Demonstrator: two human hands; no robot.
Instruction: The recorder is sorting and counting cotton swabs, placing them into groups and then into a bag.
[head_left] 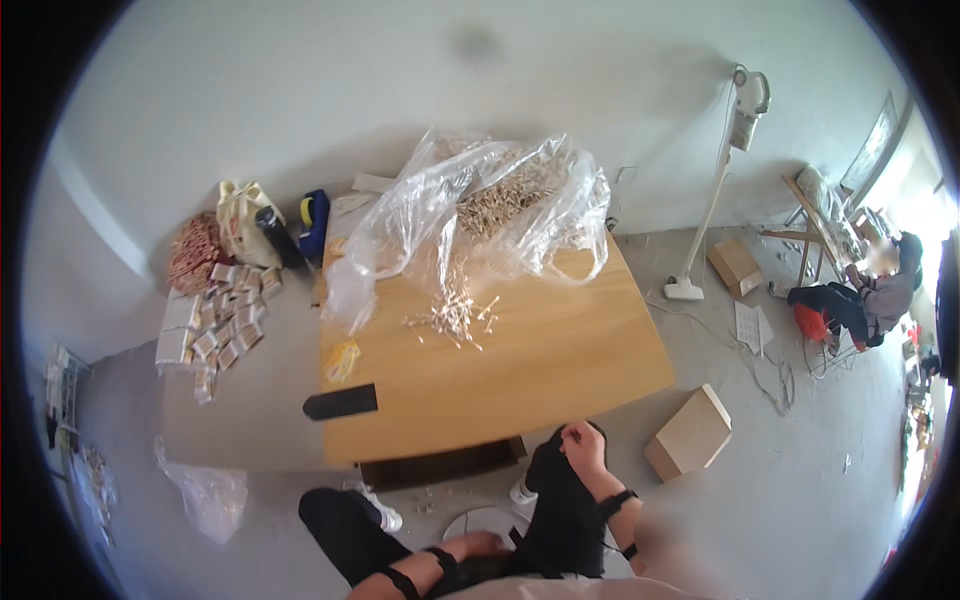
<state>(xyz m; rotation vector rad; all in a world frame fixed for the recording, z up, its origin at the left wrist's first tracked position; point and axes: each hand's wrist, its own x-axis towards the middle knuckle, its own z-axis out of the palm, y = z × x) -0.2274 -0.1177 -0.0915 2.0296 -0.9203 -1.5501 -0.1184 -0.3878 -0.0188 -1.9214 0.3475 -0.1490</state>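
My right hand rests on my right knee near the table's front edge, its fingers curled in and nothing visible in them. My left hand lies low between my thighs, too dim and small for its fingers to be made out. On the wooden table ahead is a loose pile of cotton swabs. Behind it sits a large clear plastic bag, open and holding many more swabs. Left of the pile lie a yellow packet and a flat black object. Neither hand touches these.
On the grey left surface are small packs, a cloth bag, a black bottle and a blue tape dispenser. Cardboard boxes and a stick vacuum stand at right. Another person sits far right.
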